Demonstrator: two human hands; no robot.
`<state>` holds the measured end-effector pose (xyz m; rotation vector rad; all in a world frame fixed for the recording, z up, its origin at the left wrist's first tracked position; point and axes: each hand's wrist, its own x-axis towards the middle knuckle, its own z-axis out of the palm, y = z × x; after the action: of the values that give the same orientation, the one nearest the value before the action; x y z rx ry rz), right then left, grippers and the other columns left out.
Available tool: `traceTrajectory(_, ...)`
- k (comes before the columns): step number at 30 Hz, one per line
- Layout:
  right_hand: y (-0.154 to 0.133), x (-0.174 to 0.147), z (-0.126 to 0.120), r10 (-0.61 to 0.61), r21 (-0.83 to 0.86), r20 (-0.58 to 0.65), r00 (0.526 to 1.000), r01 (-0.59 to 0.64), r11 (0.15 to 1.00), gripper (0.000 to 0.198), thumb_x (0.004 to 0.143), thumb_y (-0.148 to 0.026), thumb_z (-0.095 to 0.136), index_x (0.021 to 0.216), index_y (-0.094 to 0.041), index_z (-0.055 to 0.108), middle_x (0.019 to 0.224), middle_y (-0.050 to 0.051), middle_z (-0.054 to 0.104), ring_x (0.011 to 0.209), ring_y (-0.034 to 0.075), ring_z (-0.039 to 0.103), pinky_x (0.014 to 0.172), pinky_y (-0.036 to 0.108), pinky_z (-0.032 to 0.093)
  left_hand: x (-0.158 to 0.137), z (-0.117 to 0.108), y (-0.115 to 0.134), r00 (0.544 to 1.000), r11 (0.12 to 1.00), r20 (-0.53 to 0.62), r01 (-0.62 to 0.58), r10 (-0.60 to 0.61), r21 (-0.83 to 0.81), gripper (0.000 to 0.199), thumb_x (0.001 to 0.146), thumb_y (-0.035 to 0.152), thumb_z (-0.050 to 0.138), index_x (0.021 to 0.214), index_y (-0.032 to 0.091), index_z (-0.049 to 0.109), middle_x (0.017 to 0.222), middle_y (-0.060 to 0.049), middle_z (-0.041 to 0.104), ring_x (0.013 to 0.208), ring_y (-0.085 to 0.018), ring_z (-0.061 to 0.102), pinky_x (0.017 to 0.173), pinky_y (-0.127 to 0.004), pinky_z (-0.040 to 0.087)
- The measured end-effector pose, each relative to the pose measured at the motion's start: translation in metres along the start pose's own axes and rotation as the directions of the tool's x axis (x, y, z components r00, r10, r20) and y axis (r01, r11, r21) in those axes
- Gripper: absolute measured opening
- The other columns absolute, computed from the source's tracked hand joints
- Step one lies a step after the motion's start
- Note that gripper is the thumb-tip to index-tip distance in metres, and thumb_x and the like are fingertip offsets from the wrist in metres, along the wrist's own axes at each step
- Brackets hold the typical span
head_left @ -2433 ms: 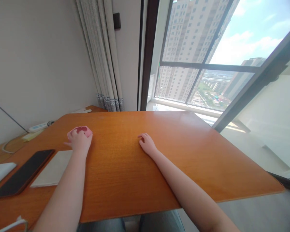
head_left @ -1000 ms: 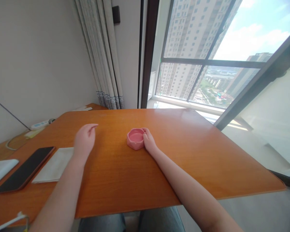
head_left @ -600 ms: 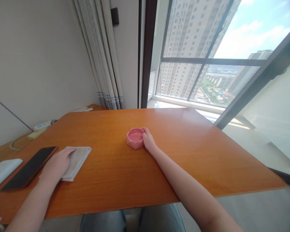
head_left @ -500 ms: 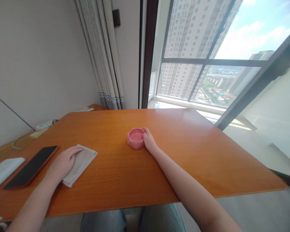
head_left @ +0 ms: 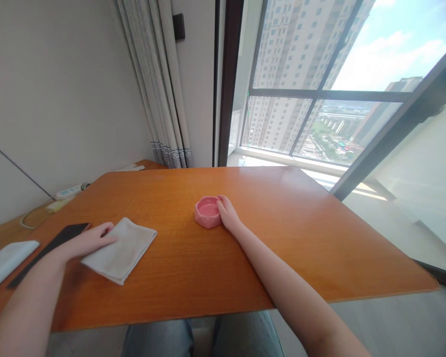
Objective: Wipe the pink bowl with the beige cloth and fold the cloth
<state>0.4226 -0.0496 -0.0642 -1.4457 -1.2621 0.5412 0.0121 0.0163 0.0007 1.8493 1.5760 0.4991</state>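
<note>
A pink faceted ashtray (head_left: 206,220) with a round hollow sits near the middle of the wooden table. My right hand (head_left: 229,214) grips its right side, the fingers over the rim. To the left lies a folded light grey cloth (head_left: 128,248), turned at an angle on the tabletop. My left hand (head_left: 96,240) has its thumb and fingers closed on the cloth's left edge; the exact pinch is partly hidden. Beneath the left wrist, a dark phone-like slab (head_left: 65,235) is partly covered.
A white flat object (head_left: 11,260) lies at the far left edge. A power strip (head_left: 70,192) with a cable stands along the wall behind. The wooden table (head_left: 282,238) extends right towards a large window. My knees are under the front edge.
My left hand has shifted from the top of the cloth to its left edge. The cloth now shows a wider area. My right hand and the ashtray have hardly moved.
</note>
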Motion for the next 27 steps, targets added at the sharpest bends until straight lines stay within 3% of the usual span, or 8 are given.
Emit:
traceTrajectory(4, -0.015, -0.002, -0.010, -0.129, 0.039, -0.133, 0.983, 0.135, 0.990, 0.039, 0.087, -0.041, 0.042, 0.117, -0.020, 0.053, 0.127, 0.010, 0.051, 0.125, 0.020, 0.042, 0.109, 0.041, 0.028, -0.004, 0.020, 0.052, 0.985, 0.947, 0.165, 0.003, 0.053, -0.321, 0.039, 0.063, 0.039, 0.072, 0.092, 0.023, 0.052, 0.077, 0.008, 0.064, 0.065, -0.013, 0.057, 0.057, -0.020, 0.043)
traceTrajectory(8, -0.041, -0.008, -0.027, -0.279, 0.197, -0.182, 0.943, 0.313, 0.929, 0.037, 0.088, -0.042, 0.043, 0.114, -0.020, 0.058, 0.120, 0.010, 0.055, 0.108, 0.020, 0.053, 0.091, 0.038, 0.046, -0.004, 0.061, 0.114, 0.943, 0.613, 0.057, -0.167, 0.328, -0.772, 0.050, 0.059, 0.035, 0.075, 0.103, 0.021, 0.055, 0.095, 0.000, 0.065, 0.081, -0.018, 0.060, 0.066, -0.024, 0.048)
traceTrajectory(11, -0.050, -0.008, -0.035, -0.195, 0.395, -0.163, 0.967, 0.245, 0.885, 0.041, 0.086, -0.050, 0.047, 0.112, -0.022, 0.060, 0.115, 0.009, 0.060, 0.090, 0.018, 0.059, 0.078, 0.034, 0.051, -0.003, 0.099, 0.160, 0.929, 0.383, 0.041, -0.111, 0.368, -0.917, 0.046, 0.061, 0.034, 0.072, 0.102, 0.017, 0.058, 0.098, -0.007, 0.066, 0.088, -0.023, 0.062, 0.073, -0.030, 0.049)
traceTrajectory(14, -0.052, -0.002, -0.041, -0.013, 0.630, -0.017, 1.000, 0.021, 0.776, 0.055, 0.080, -0.066, 0.043, 0.097, -0.018, 0.065, 0.095, 0.009, 0.068, 0.088, 0.021, 0.063, 0.076, 0.035, 0.052, -0.002, 0.133, 0.195, 0.920, 0.295, 0.093, -0.025, 0.381, -0.955, 0.041, 0.068, 0.036, 0.067, 0.103, 0.016, 0.057, 0.098, -0.008, 0.066, 0.088, -0.024, 0.062, 0.075, -0.035, 0.049)
traceTrajectory(17, -0.058, 0.003, -0.048, 0.104, 0.782, 0.253, 0.962, -0.266, 0.564, 0.066, 0.077, -0.075, 0.036, 0.088, -0.017, 0.065, 0.087, 0.011, 0.070, 0.098, 0.026, 0.063, 0.080, 0.041, 0.052, 0.004, 0.156, 0.214, 0.933, 0.301, 0.063, -0.050, 0.353, -0.952, 0.041, 0.067, 0.034, 0.068, 0.101, 0.017, 0.053, 0.095, -0.006, 0.065, 0.082, -0.020, 0.062, 0.071, -0.032, 0.049)
traceTrajectory(20, -0.066, 0.002, -0.054, 0.114, 0.827, 0.346, 0.931, -0.360, 0.432, 0.048, 0.080, -0.061, 0.049, 0.098, -0.018, 0.063, 0.098, 0.009, 0.070, 0.108, 0.025, 0.060, 0.091, 0.040, 0.049, 0.012, 0.168, 0.219, 0.957, 0.425, -0.051, -0.175, 0.286, -0.888, 0.043, 0.064, 0.029, 0.070, 0.098, 0.020, 0.045, 0.086, -0.001, 0.064, 0.069, -0.015, 0.060, 0.061, -0.026, 0.045)
traceTrajectory(23, -0.070, 0.000, -0.055, 0.120, 0.828, 0.371, 0.921, -0.387, 0.405, 0.033, 0.078, -0.041, 0.059, 0.101, -0.018, 0.062, 0.104, 0.007, 0.070, 0.109, 0.023, 0.060, 0.096, 0.036, 0.047, 0.016, 0.170, 0.220, 0.945, 0.545, -0.179, -0.305, 0.272, -0.781, 0.040, 0.067, 0.029, 0.067, 0.096, 0.022, 0.041, 0.079, 0.002, 0.062, 0.063, -0.014, 0.057, 0.058, -0.025, 0.043)
traceTrajectory(27, -0.069, -0.003, -0.051, 0.074, 0.811, 0.401, 0.913, -0.392, 0.434, 0.034, 0.073, -0.026, 0.066, 0.105, -0.017, 0.060, 0.110, 0.006, 0.068, 0.107, 0.021, 0.061, 0.096, 0.034, 0.048, 0.014, 0.166, 0.225, 0.918, 0.549, -0.224, -0.378, 0.327, -0.745, 0.039, 0.069, 0.031, 0.064, 0.097, 0.023, 0.038, 0.082, 0.002, 0.061, 0.068, -0.015, 0.058, 0.062, -0.027, 0.044)
